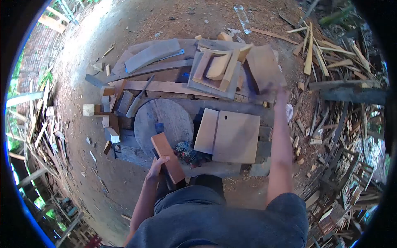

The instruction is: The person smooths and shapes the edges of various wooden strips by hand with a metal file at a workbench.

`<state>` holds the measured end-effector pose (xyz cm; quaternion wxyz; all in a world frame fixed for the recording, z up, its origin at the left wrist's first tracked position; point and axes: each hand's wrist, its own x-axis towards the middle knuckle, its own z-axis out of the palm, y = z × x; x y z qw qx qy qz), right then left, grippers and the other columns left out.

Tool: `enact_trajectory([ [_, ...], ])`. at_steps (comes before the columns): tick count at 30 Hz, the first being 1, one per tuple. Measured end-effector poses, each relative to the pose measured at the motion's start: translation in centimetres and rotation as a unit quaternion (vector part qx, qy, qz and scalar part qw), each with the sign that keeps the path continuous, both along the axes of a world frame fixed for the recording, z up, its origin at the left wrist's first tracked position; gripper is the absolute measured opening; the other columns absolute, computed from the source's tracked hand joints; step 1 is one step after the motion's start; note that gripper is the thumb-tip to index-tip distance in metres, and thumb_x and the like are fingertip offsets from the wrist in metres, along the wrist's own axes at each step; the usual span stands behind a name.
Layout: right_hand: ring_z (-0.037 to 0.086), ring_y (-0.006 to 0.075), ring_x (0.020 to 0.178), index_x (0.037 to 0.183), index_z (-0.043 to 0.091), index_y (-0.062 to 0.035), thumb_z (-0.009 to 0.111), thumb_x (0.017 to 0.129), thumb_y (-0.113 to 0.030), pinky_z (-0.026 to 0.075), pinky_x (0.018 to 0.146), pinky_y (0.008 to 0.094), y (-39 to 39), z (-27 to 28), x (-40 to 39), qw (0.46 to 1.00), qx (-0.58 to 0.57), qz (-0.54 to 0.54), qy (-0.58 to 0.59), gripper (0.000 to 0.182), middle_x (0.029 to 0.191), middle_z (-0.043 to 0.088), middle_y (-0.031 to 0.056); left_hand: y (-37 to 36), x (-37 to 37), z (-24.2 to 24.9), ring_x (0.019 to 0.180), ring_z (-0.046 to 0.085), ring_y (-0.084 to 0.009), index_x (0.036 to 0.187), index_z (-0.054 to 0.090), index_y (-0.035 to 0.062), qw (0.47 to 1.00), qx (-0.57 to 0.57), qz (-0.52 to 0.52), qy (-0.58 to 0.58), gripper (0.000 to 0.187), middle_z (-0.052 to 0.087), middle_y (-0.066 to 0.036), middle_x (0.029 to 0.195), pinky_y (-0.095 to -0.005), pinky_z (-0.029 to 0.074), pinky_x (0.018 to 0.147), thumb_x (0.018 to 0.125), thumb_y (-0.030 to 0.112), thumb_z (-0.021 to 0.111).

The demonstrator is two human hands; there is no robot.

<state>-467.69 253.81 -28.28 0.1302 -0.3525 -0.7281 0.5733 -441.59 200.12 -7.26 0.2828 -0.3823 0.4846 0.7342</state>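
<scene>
A reddish-brown wooden block (168, 159) is in my left hand (157, 167), low over the front edge of the bench; a dark bar shows along its left side. My right hand (280, 96) is stretched out at the back right, at the lower corner of a brown board (264, 69). That hand and the board's edge are smeared by motion, so its fingers cannot be made out. Two pale boards, a narrow one (206, 131) and a wide one with a small hole (237, 137), lie side by side between my hands. A round wooden disc (163, 124) lies behind the block.
Stacked pieces (215, 74) and long planks (169, 87) cover the bench's back. A chisel-like tool (139, 97) lies left of centre. Small blocks (108, 113) line the left side. Tangled coloured threads (190, 153) sit near the front. Scrap wood (331, 53) is heaped on the ground.
</scene>
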Motion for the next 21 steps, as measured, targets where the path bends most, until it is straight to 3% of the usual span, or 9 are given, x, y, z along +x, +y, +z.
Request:
enact_trajectory([
  [2,0.057,0.0256,0.102,0.125,0.054,-0.0043,0.073,0.083,-0.032,0.047,0.092,0.0402,3.3,-3.3,-3.2,0.943,-0.312,-0.114,-0.032,0.054,0.109,0.060,0.0116,-1.1,0.7,0.9,0.096,0.062,-0.0267,0.121,0.049,-0.0010,0.999,-0.011,0.025,0.017,0.053,0.061,-0.015,0.106,-0.0398,0.050,0.085,0.080,0.028,0.064],
  [6,0.056,0.0274,0.113,0.127,0.054,-0.0014,0.073,0.082,-0.039,0.049,0.095,0.0418,2.0,-0.6,-4.9,0.933,-0.340,-0.033,-0.117,0.062,0.121,0.060,0.0137,-2.6,2.1,2.1,0.094,0.063,-0.0266,0.114,0.053,-0.0020,0.997,-0.044,0.059,-0.015,0.052,0.062,-0.015,0.101,-0.0401,0.051,0.084,0.078,0.032,0.066],
  [9,0.060,0.0278,0.106,0.123,0.056,-0.0010,0.078,0.078,-0.036,0.051,0.093,0.0421,2.0,-0.2,-4.1,0.927,-0.369,0.006,-0.068,0.061,0.115,0.062,0.0127,-3.6,3.4,1.6,0.093,0.063,-0.0267,0.115,0.051,-0.0025,0.996,-0.033,0.081,-0.032,0.053,0.062,-0.015,0.099,-0.0397,0.052,0.083,0.078,0.032,0.065],
  [11,0.059,0.0241,0.106,0.123,0.057,-0.0028,0.086,0.069,-0.034,0.051,0.085,0.0406,0.1,0.3,-3.3,0.958,-0.273,-0.089,-0.017,0.069,0.115,0.062,0.0142,-3.2,3.5,1.4,0.093,0.063,-0.0267,0.115,0.052,-0.0022,0.995,-0.029,0.093,-0.037,0.051,0.062,-0.015,0.099,-0.0398,0.052,0.083,0.078,0.030,0.065],
  [15,0.059,0.0240,0.105,0.121,0.058,-0.0025,0.089,0.064,-0.033,0.051,0.083,0.0394,-3.6,4.4,-1.0,0.966,-0.240,-0.072,0.060,0.071,0.114,0.061,0.0148,-2.3,2.7,1.0,0.094,0.063,-0.0272,0.118,0.051,-0.0013,0.996,-0.035,0.074,-0.028,0.049,0.062,-0.015,0.100,-0.0401,0.052,0.084,0.080,0.028,0.063],
  [18,0.056,0.0239,0.108,0.122,0.056,-0.0044,0.088,0.066,-0.035,0.051,0.085,0.0431,-4.3,6.5,0.2,0.970,-0.211,-0.121,-0.008,0.071,0.118,0.057,0.0116,-1.5,1.5,1.3,0.095,0.063,-0.0275,0.121,0.048,-0.0008,0.999,0.002,0.018,-0.039,0.052,0.061,-0.015,0.103,-0.0406,0.052,0.084,0.080,0.027,0.065],
  [20,0.054,0.0265,0.109,0.128,0.050,-0.0096,0.086,0.068,-0.037,0.052,0.086,0.0422,-3.8,7.5,1.1,0.931,-0.348,-0.042,-0.098,0.076,0.122,0.052,0.0102,-1.1,1.3,0.7,0.095,0.063,-0.0277,0.122,0.047,-0.0007,1.000,-0.004,0.005,-0.031,0.054,0.061,-0.015,0.104,-0.0409,0.052,0.085,0.079,0.026,0.065],
  [21,0.054,0.0265,0.109,0.128,0.050,-0.0096,0.086,0.068,-0.037,0.052,0.086,0.0422,-3.9,7.9,1.7,0.933,-0.343,-0.044,-0.099,0.076,0.122,0.052,0.0102,-1.0,1.3,0.4,0.096,0.062,-0.0279,0.123,0.046,-0.0006,1.000,-0.015,-0.004,-0.021,0.055,0.060,-0.015,0.106,-0.0413,0.051,0.085,0.079,0.025,0.066],
])
